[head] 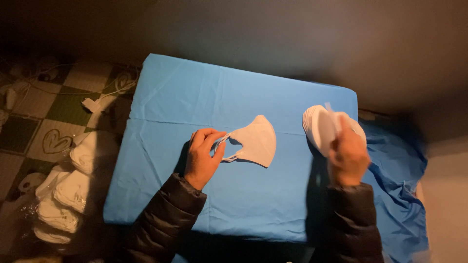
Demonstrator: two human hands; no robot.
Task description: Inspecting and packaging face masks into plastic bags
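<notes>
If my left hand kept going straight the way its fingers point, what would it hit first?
The left hand points right, already pinching the ear loops of the white mask. Going on, it would likely meet the mask's body first, then bare blue cloth.

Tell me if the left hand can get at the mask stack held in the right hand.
Probably yes. The left hand pinches the ear loop of a single white mask, but only bare blue cloth separates it from the stack in the right hand.

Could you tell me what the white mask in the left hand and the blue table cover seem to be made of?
White mask: probably soft non-woven fabric, matte, holding a moulded curve. Blue cover: seemingly thin non-woven or paper-like sheet, matte, with sharp fold creases.
</notes>
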